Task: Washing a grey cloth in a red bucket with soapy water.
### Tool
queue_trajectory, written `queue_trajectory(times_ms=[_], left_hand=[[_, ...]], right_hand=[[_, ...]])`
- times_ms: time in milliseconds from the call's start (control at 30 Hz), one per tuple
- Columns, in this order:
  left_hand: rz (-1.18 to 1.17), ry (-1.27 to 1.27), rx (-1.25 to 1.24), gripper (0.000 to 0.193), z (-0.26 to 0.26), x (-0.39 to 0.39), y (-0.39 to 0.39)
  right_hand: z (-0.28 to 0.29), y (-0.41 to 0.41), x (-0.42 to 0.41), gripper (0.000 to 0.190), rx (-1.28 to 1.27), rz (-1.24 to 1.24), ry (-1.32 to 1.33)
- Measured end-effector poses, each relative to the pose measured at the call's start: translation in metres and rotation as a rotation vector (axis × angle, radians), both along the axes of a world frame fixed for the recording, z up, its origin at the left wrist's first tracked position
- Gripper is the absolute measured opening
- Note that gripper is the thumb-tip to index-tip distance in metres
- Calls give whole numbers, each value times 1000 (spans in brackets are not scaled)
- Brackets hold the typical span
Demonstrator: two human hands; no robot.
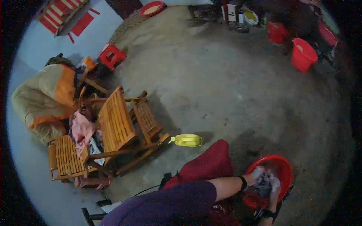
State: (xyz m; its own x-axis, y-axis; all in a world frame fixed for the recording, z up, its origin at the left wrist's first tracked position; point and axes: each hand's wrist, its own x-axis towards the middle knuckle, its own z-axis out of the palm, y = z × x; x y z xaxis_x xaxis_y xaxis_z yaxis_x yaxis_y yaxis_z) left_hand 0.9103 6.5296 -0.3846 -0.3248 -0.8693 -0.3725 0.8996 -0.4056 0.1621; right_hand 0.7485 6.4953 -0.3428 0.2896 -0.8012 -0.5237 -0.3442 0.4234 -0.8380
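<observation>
Both hands are inside a red plastic basin (287, 172) that stands low in front of me, at the lower right of the head view. My left hand (254, 176), with a dark band on its wrist, grips one side of a dark, wet cloth (263, 185) covered in white suds. From the other side my right hand (275, 188) holds the same cloth; a black watch (265, 214) is on that wrist. Foam and blur hide most of the fingers. Close by the basin is my knee in dark red trousers (208, 161).
A yellow plastic jug (188, 140) is on the concrete floor (209, 76) near a bamboo folding chair (117, 121) with clothes (82, 130) on it. Farther off are a red stool (111, 57), a red bucket (304, 55) and a red basin (152, 9) with pale contents.
</observation>
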Motion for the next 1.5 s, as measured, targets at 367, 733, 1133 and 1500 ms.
queue_trajectory(times_ms=[367,733,1133,1500], left_hand=[[-1,-199,-58,24,-46,-25,12],[-146,-475,-208,24,-45,-13,2],[-196,135,28,24,14,-1,13],[-187,-774,519,45,-5,-22,-17]], right_hand=[[9,31,51,27,-447,214,464],[-17,-13,-18,26,41,2,-37],[-10,49,52,29,-499,155,510],[-173,-17,-77,23,-275,-54,207]])
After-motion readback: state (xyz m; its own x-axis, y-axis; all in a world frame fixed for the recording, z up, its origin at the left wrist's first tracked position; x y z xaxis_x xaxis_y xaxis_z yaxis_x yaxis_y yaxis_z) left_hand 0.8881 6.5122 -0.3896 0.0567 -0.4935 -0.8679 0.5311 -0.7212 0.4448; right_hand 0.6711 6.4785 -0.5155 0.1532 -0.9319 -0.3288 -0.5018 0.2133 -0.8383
